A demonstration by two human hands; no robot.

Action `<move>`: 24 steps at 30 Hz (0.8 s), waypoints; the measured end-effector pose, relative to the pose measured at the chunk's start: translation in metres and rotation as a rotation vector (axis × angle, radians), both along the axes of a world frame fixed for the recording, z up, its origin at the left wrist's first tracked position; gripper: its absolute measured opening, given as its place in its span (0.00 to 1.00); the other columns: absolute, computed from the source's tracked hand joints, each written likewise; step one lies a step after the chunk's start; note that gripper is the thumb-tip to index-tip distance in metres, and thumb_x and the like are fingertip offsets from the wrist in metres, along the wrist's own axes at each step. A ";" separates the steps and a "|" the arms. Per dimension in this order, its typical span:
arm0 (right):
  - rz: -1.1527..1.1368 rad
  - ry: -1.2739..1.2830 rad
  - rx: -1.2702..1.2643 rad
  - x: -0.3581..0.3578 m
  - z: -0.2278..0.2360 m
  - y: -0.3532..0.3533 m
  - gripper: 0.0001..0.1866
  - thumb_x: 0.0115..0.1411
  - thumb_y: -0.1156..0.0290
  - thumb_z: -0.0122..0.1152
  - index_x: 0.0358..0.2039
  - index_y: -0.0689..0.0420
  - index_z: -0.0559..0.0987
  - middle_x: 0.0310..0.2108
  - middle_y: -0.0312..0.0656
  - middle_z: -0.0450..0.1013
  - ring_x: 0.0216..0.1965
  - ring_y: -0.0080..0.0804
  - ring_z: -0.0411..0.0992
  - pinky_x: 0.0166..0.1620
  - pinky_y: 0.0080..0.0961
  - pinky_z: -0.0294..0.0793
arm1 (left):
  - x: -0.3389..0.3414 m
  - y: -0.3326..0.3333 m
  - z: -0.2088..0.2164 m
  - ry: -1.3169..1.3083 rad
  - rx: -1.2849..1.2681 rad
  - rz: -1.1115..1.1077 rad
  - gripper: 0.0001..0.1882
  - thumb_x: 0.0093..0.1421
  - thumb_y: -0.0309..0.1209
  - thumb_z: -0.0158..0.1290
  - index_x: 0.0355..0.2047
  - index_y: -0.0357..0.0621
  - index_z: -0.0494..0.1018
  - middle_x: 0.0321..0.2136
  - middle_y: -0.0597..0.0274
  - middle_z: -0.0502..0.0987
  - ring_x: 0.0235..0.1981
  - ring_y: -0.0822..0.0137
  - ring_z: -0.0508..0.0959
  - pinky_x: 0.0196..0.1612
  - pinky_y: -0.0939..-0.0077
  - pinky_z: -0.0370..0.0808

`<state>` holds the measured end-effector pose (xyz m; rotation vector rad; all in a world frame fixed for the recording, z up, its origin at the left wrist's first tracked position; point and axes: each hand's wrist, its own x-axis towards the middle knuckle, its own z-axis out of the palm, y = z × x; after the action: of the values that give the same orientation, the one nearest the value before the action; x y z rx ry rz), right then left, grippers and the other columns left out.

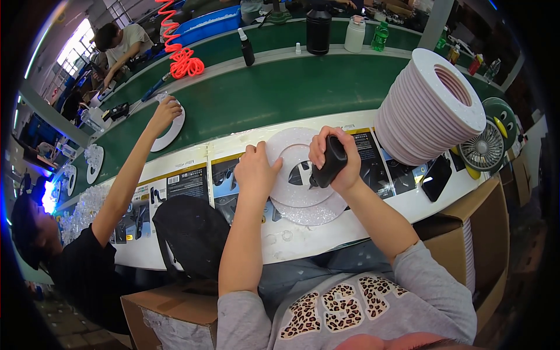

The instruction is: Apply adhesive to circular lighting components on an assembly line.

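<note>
Two flat, glittery white rings lie overlapped in front of me, the upper ring (286,189) over the lower ring (315,217). At the upper ring's left edge is my left hand (256,169), its fingers curled and its thumb lying over the rim. My right hand (341,160) is wrapped round a black hand tool with a rounded handle (331,163), held upright over the ring's right side. The tool's lower end is small, and I cannot make out its tip. Through the ring's hole shows a printed sheet (300,174).
A tall, leaning stack of white rings (402,111) stands at the right, beside a small fan (483,149) and a phone (436,178). A black cap (189,233) sits at the table's left front. A co-worker's hand (168,109) touches another ring (172,135) on the green conveyor (251,99).
</note>
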<state>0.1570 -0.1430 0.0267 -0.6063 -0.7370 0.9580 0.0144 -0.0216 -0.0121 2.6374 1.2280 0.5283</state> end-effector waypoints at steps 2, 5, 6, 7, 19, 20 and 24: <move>-0.011 -0.002 -0.004 0.000 -0.001 0.000 0.22 0.67 0.52 0.40 0.23 0.56 0.64 0.15 0.38 0.61 0.20 0.25 0.60 0.29 0.21 0.61 | 0.000 0.000 0.000 -0.002 0.001 0.001 0.29 0.51 0.45 0.65 0.48 0.41 0.72 0.40 0.51 0.76 0.40 0.51 0.80 0.38 0.60 0.79; -0.035 0.010 0.002 0.001 0.001 -0.001 0.22 0.67 0.52 0.39 0.23 0.56 0.64 0.15 0.38 0.61 0.20 0.25 0.60 0.29 0.21 0.61 | 0.000 0.000 0.000 -0.007 0.002 0.002 0.29 0.51 0.45 0.65 0.47 0.41 0.72 0.40 0.51 0.76 0.41 0.51 0.80 0.38 0.60 0.79; -0.049 0.023 0.012 0.001 0.002 -0.002 0.22 0.67 0.52 0.39 0.23 0.56 0.64 0.15 0.38 0.61 0.20 0.25 0.60 0.29 0.22 0.61 | 0.000 0.000 0.000 -0.010 0.003 0.001 0.29 0.51 0.45 0.65 0.47 0.41 0.72 0.40 0.51 0.76 0.41 0.51 0.80 0.38 0.60 0.79; -0.047 0.024 0.011 0.001 0.004 -0.003 0.22 0.67 0.52 0.39 0.23 0.56 0.64 0.15 0.38 0.61 0.20 0.25 0.60 0.29 0.22 0.61 | 0.000 0.000 -0.001 -0.009 0.002 0.003 0.29 0.51 0.45 0.65 0.47 0.41 0.72 0.40 0.51 0.76 0.41 0.51 0.80 0.38 0.60 0.79; 0.037 -0.040 -0.047 0.000 0.007 -0.021 0.22 0.67 0.54 0.38 0.22 0.57 0.64 0.14 0.38 0.61 0.18 0.25 0.61 0.29 0.21 0.62 | 0.002 -0.003 0.010 0.069 -0.093 0.045 0.31 0.53 0.46 0.62 0.54 0.44 0.71 0.44 0.52 0.75 0.45 0.52 0.79 0.45 0.61 0.77; 0.049 -0.036 -0.048 0.000 0.006 -0.021 0.22 0.67 0.54 0.38 0.22 0.57 0.64 0.14 0.38 0.61 0.18 0.25 0.61 0.29 0.21 0.62 | 0.002 -0.003 0.010 0.072 -0.097 0.045 0.31 0.53 0.46 0.62 0.54 0.44 0.71 0.45 0.52 0.75 0.45 0.52 0.79 0.45 0.61 0.77; 0.073 -0.033 -0.058 0.000 0.004 -0.021 0.22 0.67 0.53 0.38 0.22 0.57 0.64 0.14 0.38 0.61 0.18 0.25 0.61 0.28 0.20 0.62 | 0.002 -0.002 0.009 0.075 -0.100 0.040 0.31 0.54 0.46 0.62 0.54 0.44 0.71 0.45 0.53 0.75 0.45 0.53 0.79 0.45 0.61 0.77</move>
<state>0.1570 -0.1644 0.0308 -0.6508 -0.7666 1.0417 0.0161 -0.0238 -0.0026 2.5753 1.2961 0.3673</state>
